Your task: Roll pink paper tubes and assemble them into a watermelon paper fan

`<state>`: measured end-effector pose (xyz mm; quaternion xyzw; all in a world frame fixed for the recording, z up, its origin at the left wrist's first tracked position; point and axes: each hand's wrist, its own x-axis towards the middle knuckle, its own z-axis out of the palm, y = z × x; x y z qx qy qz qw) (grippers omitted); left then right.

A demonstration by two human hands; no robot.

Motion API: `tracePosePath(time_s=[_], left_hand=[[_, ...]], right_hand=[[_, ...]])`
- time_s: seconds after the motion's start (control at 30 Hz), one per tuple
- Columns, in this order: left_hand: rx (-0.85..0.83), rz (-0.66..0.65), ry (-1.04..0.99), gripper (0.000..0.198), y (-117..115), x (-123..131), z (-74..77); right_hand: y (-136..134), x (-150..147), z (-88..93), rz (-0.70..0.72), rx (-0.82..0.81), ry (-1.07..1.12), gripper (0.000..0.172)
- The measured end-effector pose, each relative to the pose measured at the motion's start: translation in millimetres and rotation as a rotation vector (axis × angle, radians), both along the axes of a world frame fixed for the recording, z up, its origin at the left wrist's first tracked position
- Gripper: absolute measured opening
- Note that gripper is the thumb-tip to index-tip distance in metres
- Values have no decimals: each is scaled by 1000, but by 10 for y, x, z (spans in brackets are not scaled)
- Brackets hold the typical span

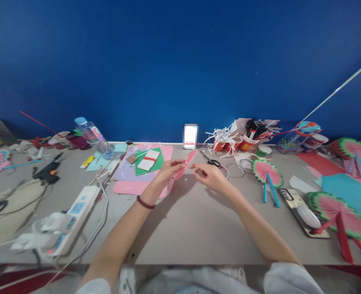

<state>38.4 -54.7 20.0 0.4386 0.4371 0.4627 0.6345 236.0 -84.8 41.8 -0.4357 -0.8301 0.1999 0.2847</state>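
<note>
My left hand (171, 171) is closed on a pleated pink paper (190, 157), pinched at its middle. The pleats spread out above and below the fingers. Just to the right of it, my right hand (211, 177) hovers with bent fingers held apart, and nothing shows between them. Black-handled scissors (213, 162) lie behind my right hand. Sheets of pink paper (128, 188), purple paper (122, 169) and green paper (159, 165) are spread to the left of my left hand. A white bundle with a red band (148, 159) rests on the green sheet.
A phone (190, 136) leans on the blue wall. Left are a tilted plastic bottle (95, 136) and a white power strip (79, 216) with cables. Right are cups of paper strips (225, 143), rolls of tape, several pink-and-green paper fans (266, 173) and a white mouse (308, 216) on a phone.
</note>
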Motion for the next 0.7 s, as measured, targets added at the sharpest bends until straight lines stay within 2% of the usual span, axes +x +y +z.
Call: tracePosePath(time_s=[0.17,0.37,0.7], left_hand=[[-54,29,-41,29,14,7,7],[-35,6,-48,29,30,-1,-29],[-94,-8,-129,31,24,-36,52]], right_hand=[[38,24,-12,-25,24,-55,13],[71,45,-29,-47,3,17,15],[68,32,-14,-71,-14,-1,16]])
